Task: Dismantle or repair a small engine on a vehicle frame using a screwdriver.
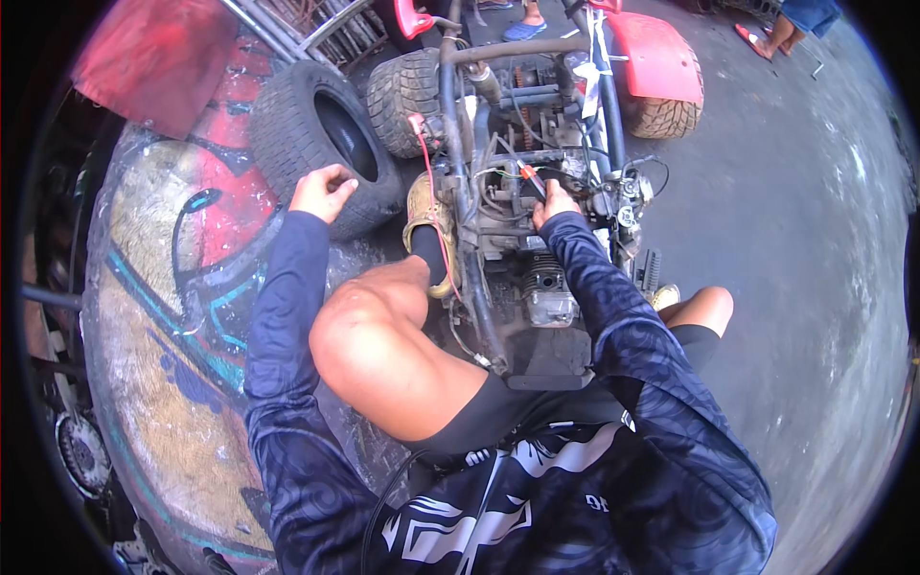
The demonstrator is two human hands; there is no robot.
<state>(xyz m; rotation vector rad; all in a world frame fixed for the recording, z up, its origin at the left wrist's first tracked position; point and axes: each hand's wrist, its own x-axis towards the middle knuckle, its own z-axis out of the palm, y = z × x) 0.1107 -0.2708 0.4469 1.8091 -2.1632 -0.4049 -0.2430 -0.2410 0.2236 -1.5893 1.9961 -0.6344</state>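
My left hand (323,194) is raised in front of a loose black tyre (283,129), left of the vehicle frame, fingers curled toward the thumb; what they hold, if anything, I cannot make out. My right hand (558,205) grips a slim tool (534,180) with an orange-and-dark body, pointing into the open vehicle's engine bay. Around it are tubes, cables and a mechanical housing, with a finned engine (546,287) below. A red wire (432,177) runs down the left frame tube (454,144) beside my bent leg.
The vehicle has treaded wheels and a red fender (652,57). A painted surface (153,268) lies at left under a red panel (149,57); metal bars (297,34) stand behind. Feet in blue sandals (525,29) and another person's legs (786,29) show at the top.
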